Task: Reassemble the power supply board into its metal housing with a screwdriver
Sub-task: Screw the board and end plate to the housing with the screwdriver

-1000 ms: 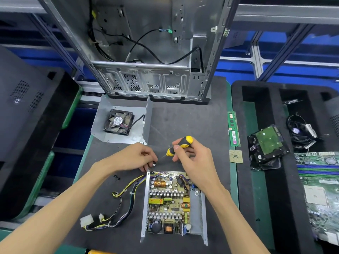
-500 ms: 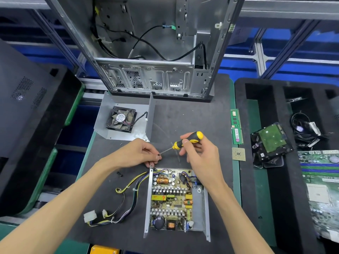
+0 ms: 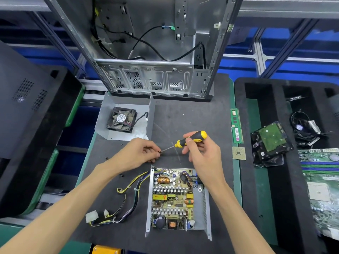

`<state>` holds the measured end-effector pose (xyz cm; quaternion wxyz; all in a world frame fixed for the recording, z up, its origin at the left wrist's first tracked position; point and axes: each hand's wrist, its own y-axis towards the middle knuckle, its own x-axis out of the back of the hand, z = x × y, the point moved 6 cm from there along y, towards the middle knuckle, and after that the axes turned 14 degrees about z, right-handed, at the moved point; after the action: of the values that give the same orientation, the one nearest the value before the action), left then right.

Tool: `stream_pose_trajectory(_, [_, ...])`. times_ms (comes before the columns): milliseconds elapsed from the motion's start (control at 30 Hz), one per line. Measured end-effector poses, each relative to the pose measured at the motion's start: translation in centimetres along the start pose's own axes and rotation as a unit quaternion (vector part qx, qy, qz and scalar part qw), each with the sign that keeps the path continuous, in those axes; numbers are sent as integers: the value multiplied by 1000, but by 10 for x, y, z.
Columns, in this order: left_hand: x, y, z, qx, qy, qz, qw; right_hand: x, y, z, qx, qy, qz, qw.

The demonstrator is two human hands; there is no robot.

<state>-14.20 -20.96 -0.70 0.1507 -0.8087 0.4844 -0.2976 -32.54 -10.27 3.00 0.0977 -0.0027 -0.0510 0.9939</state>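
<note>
The power supply board (image 3: 172, 197) lies inside its open metal housing (image 3: 202, 213) on the dark mat, its wire bundle (image 3: 126, 204) trailing left to white connectors. My right hand (image 3: 201, 153) grips a black-and-yellow screwdriver (image 3: 190, 139) above the housing's far edge, its shaft pointing left. My left hand (image 3: 139, 153) pinches a small dark screw (image 3: 159, 152) at the screwdriver's tip. Both hands hover just beyond the housing's far left corner.
A grey cover plate with a fan (image 3: 122, 120) lies behind my left hand. An open computer case (image 3: 152, 70) stands at the back. RAM sticks (image 3: 236, 125) and a CPU chip (image 3: 239, 153) lie right, beside a foam tray holding a hard drive (image 3: 271, 138) and motherboard (image 3: 322, 182). Loose screws (image 3: 121, 175) dot the mat.
Both hands rose from the housing's far corner. The screwdriver tilted flatter, its tip now meeting the screw in my left fingers.
</note>
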Motion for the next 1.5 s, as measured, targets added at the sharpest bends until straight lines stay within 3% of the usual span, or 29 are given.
stream_pose_trajectory(833, [-5, -7, 4, -45, -82, -32, 995, 3, -5, 2, 30, 9, -28, 999])
stream_pose_trajectory(933, [-6, -8, 9, -43, -148, -41, 987, 2, -5, 1, 29, 13, -29, 999])
stream_pose_trajectory(1200, [-23, -6, 17, 13, -402, -7, 915, 2, -6, 3, 45, 2, -20, 999])
stream_pose_trajectory(1500, [-36, -4, 12, 37, -599, 18, 800, -2, -4, 5, 57, 17, 7, 998])
